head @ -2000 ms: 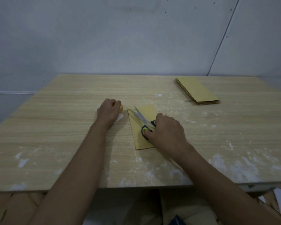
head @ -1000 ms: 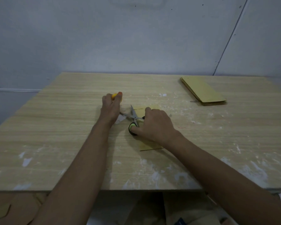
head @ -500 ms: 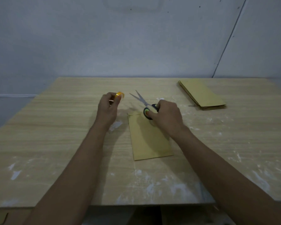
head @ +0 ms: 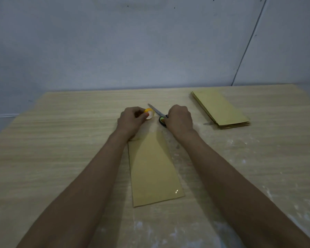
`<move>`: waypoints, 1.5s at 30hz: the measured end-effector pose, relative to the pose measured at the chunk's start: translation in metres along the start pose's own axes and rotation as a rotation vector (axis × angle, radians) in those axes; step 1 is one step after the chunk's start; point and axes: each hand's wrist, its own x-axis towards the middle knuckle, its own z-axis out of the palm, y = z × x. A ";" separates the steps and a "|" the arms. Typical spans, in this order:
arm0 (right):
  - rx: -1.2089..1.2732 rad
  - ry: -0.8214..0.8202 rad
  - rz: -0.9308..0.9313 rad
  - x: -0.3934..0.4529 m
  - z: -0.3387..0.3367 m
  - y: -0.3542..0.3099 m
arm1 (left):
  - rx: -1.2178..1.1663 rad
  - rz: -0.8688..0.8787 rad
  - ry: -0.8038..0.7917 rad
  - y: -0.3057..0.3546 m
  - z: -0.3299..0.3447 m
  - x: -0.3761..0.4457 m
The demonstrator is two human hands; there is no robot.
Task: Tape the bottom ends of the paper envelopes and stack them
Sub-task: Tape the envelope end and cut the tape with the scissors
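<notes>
- Lying flat on the wooden counter (head: 61, 149), a single brown paper envelope (head: 153, 169) sits lengthwise between the person's two forearms, its near short edge toward the camera and its far end reaching up to the wrists.
- A glossy glint near the envelope's near right corner shows a shiny patch there; whether it is tape cannot be told for certain.
- The left hand (head: 131, 120) has its fingers curled round a small yellow tape roll (head: 149, 114), pinching it between thumb and fingertips just beyond the far end of the envelope.
- The right hand (head: 180, 119) grips the handles of a pair of scissors (head: 158, 115); the black-and-green handle shows at the fingers and the steel blades point away and to the left, their tips lying behind the tape roll.
- Whether the blades are parted or together cannot be made out.
- The two hands are close together, with the roll and the scissor handle just beside each other.
- A stack of brown envelopes (head: 220, 109) rests on the far right of the counter, well apart from the hands, set at an angle.
- White dusty smears (head: 227, 142) mark the counter on the right and near sides.
- A pale grey wall (head: 132, 47) stands behind the counter.
</notes>
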 end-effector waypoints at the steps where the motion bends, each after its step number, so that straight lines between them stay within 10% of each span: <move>1: -0.019 -0.008 -0.013 0.000 -0.001 0.000 | 0.032 0.003 -0.003 -0.001 0.001 0.000; 22: 0.075 0.151 -0.186 -0.006 -0.003 0.004 | -0.008 -0.033 -0.077 0.008 -0.010 -0.014; 26: 0.140 0.191 -0.283 -0.015 0.002 0.007 | 0.323 0.006 -0.160 0.009 -0.021 -0.031; 45: 0.087 -0.026 -0.117 -0.052 0.001 0.001 | 0.495 -0.100 -0.202 0.038 -0.026 -0.076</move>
